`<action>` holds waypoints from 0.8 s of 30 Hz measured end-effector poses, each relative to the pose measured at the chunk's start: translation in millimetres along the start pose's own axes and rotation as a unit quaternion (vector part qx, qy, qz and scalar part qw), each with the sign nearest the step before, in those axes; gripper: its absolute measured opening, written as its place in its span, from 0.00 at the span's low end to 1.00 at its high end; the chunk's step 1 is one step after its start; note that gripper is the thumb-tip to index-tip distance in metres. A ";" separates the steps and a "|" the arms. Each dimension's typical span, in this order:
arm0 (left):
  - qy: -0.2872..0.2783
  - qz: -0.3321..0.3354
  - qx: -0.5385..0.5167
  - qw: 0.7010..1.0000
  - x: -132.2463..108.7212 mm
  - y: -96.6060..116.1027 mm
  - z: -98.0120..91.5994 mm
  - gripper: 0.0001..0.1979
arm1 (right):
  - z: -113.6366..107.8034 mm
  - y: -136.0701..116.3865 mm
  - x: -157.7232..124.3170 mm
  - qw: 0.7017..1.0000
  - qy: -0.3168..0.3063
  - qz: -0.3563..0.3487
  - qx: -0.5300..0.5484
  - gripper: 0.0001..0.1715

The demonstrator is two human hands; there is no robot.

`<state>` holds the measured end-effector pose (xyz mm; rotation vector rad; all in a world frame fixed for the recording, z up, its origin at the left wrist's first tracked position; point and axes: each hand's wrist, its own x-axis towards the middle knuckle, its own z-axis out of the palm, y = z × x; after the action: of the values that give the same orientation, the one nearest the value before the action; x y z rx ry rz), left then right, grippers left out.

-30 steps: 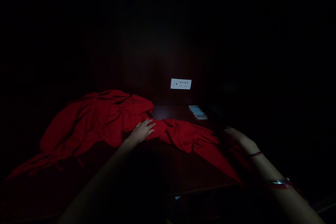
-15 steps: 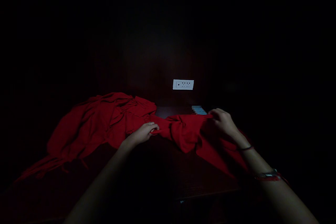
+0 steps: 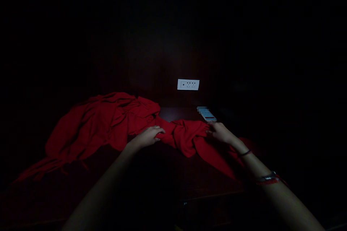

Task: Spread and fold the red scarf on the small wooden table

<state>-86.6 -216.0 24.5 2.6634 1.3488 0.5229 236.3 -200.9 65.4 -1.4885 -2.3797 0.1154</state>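
A long red fringed scarf (image 3: 89, 126) lies rumpled across the dark table, heaped on the left and narrowing toward the middle. My left hand (image 3: 148, 136) is closed on its narrow middle part, with a ring on one finger. My right hand (image 3: 221, 132) has its fingers closed on the cloth farther right, just in front of the phone. Between my hands the fabric is bunched in folds, and beyond my right hand a part of it hangs into shadow. Tassels spread at the scarf's left end.
A phone (image 3: 209, 116) with a lit screen lies on the table (image 3: 173, 112) behind the scarf. A white wall socket (image 3: 188, 85) sits on the dark wall above. The table's front edge runs below my hands. Most of the surroundings are too dark to make out.
My right hand has moved left and down toward my left hand, bringing the cloth along and uncovering more of the phone. My left hand stays nearly in place.
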 end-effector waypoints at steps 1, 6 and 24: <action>-0.003 0.014 0.009 1.000 0.3 -1.0 -1.0 0.12 | -3.2 -1.3 1.3 0.999 0.038 -0.002 0.012 0.07; -0.041 0.046 -0.002 0.998 -9.0 -7.3 -14.6 0.07 | 3.0 -1.0 -9.0 0.994 0.059 -0.087 0.042 0.06; 0.030 -0.196 -0.468 0.861 44.7 58.6 16.3 0.17 | 0.0 -6.8 -33.4 0.965 0.246 -0.058 -0.065 0.12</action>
<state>-11.9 -214.5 35.2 1.5563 1.1610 0.9072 243.8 -233.6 59.2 -1.2446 -2.0856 -0.4009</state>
